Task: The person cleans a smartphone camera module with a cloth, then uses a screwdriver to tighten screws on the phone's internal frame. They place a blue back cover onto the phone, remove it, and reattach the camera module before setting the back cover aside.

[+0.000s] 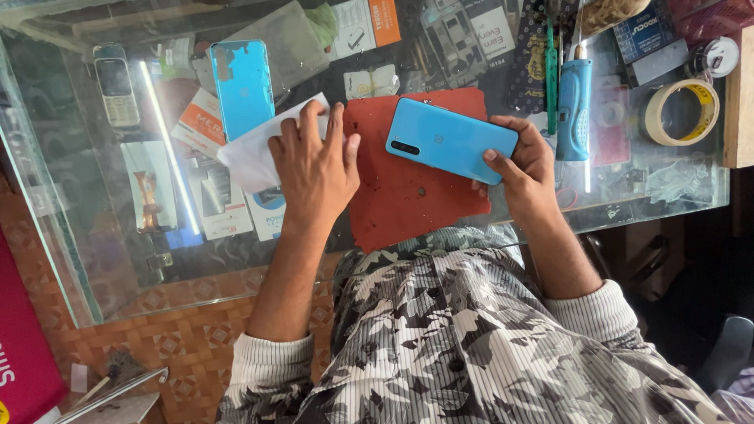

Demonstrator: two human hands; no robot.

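Left hand: the left hand (314,168) lies flat and spread, palm down, on a white sheet of paper or cloth (258,149); pressing it to the counter looks like a way to keep it from sliding.
Right hand: the right hand (521,166) grips the near end of a bright blue rectangular smartphone (449,138), thumb on its back and fingers under its edge, which steadies it back-up.
Phone: it rests tilted across the far right corner of the red-brown square work mat (409,171) (its camera end points toward the left hand).
Mat: a soft pad between the two hands, probably there to spare the phone from the glass.
Left of the mat: a loose blue phone back cover (242,86) lies just beyond the white sheet; farther left, under the glass counter (95,244), sits an old silver keypad phone (116,84).
Right of the mat: a blue-handled tool (574,107) and a green-handled brush (551,69) lie within reach of the right hand; a roll of tan tape (681,112) lies farther right.
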